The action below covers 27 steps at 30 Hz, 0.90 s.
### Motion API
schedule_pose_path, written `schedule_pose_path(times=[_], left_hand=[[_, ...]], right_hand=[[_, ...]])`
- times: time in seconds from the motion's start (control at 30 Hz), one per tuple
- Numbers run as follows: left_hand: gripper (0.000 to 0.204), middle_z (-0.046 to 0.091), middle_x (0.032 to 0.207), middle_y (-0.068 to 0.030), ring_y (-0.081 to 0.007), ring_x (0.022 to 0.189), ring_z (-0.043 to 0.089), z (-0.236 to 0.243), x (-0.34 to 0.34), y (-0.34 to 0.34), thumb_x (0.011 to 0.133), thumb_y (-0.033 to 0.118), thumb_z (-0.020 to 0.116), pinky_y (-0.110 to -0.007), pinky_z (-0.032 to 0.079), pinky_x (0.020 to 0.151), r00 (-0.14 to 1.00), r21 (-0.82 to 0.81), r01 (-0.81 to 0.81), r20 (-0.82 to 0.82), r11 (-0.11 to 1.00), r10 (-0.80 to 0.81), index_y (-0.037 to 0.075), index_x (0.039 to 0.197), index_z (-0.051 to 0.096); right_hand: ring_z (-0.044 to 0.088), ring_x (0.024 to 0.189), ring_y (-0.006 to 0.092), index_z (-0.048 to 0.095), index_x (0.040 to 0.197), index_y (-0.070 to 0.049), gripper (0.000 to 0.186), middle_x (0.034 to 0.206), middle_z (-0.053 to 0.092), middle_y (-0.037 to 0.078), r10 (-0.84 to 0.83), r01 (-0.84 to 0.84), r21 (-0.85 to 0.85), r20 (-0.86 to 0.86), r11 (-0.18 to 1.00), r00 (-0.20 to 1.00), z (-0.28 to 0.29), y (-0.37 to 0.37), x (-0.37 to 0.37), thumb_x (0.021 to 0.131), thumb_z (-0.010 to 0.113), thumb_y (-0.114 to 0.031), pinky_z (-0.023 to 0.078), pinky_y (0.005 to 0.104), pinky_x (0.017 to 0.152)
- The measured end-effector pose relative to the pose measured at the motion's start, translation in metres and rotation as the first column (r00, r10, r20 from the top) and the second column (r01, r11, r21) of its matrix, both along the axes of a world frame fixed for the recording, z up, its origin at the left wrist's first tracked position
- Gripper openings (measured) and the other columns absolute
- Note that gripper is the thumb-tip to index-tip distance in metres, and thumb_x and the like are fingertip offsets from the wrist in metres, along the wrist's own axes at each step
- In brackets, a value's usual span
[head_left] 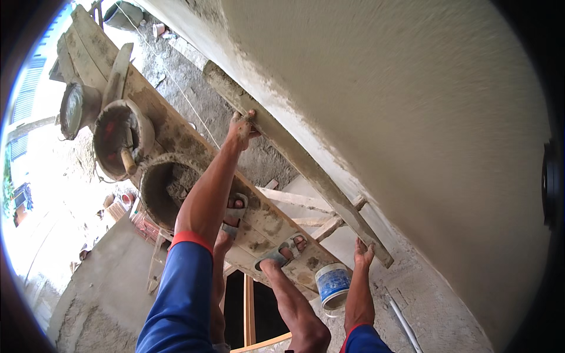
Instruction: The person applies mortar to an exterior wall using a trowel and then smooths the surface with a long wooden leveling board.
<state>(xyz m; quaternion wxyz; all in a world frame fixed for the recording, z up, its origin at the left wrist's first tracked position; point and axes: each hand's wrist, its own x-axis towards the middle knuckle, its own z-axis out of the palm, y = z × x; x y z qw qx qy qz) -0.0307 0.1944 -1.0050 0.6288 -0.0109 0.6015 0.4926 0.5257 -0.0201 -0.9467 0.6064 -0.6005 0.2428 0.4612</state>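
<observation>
A long, mortar-smeared straightedge [297, 157] slants across the middle, close along the plastered wall [412, 117]. My left hand [241, 128] is closed on its upper part, thumb and fingers at the edge. Near its lower end my right hand [364, 254] grips it from beneath, fingertips at the edge. Both arms wear blue sleeves with red cuffs. My sandalled feet stand on a mortar-stained plank [259, 235] below the straightedge. By my right forearm a white and blue bucket [333, 286] sits at the plank's end.
Along the plank's left side stand a large mortar bucket [154, 194], a bucket with a wooden-handled tool [128, 160] in it, and another bucket [88, 106]. A thin string [188, 97] crosses above the rough ground. Wooden supports [329, 226] and a pale pipe [405, 322] lie lower down.
</observation>
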Motion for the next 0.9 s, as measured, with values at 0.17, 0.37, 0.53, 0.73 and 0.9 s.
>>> schedule_pose_path(times=[0.17,0.37,0.53,0.73,0.9], left_hand=[[0.040,0.053,0.107,-0.0177,-0.0324,0.087,0.059,-0.072,0.017,-0.024,0.089,0.027,0.049,-0.048,0.051,0.074,0.999,-0.056,0.006,0.041,0.998,-0.004,0.010,0.122,0.033],[0.036,0.051,0.108,-0.0178,-0.0342,0.088,0.058,-0.105,0.046,0.034,0.090,0.027,0.047,-0.049,0.051,0.074,0.996,0.069,0.006,0.087,0.998,-0.012,0.007,0.118,0.034],[0.040,0.050,0.111,-0.0185,-0.0356,0.093,0.058,-0.100,0.046,0.061,0.091,0.027,0.046,-0.049,0.051,0.074,0.999,0.106,-0.002,0.032,0.994,-0.001,0.007,0.122,0.032],[0.040,0.053,0.109,-0.0184,-0.0295,0.085,0.061,-0.003,0.053,0.066,0.089,0.022,0.051,-0.040,0.057,0.069,0.992,0.273,-0.118,-0.004,0.955,0.124,0.004,0.121,0.036],[0.036,0.058,0.095,-0.0145,-0.0257,0.075,0.063,0.122,0.021,0.079,0.086,0.026,0.055,-0.036,0.057,0.060,0.962,0.474,-0.151,-0.129,0.867,0.239,0.003,0.112,0.046]], right_hand=[[0.039,0.120,0.0283,0.041,0.124,-0.004,0.044,0.129,0.044,0.012,0.046,-0.046,-0.023,-0.006,0.999,0.999,-0.054,-0.007,0.027,0.095,0.030,-0.035,0.031,0.0473,0.099],[0.039,0.120,0.0299,0.041,0.124,-0.003,0.043,0.129,0.044,0.012,0.073,-0.078,0.071,0.061,0.994,0.995,-0.110,0.039,0.063,0.094,0.032,-0.034,0.031,0.0493,0.100],[0.033,0.125,0.0302,0.037,0.127,-0.004,0.045,0.134,0.038,0.011,-0.056,0.053,0.059,0.057,0.997,0.997,-0.128,0.071,0.036,0.094,0.031,-0.035,0.025,0.0508,0.102],[0.028,0.128,0.0285,0.035,0.128,-0.003,0.047,0.136,0.035,0.012,-0.074,0.056,0.102,0.178,0.993,0.981,-0.069,0.074,0.022,0.094,0.033,-0.035,0.020,0.0475,0.106],[0.035,0.124,0.0258,0.038,0.127,-0.001,0.046,0.133,0.040,0.011,-0.017,0.003,0.130,0.103,0.991,0.995,0.022,0.088,-0.005,0.094,0.035,-0.033,0.024,0.0468,0.104]])
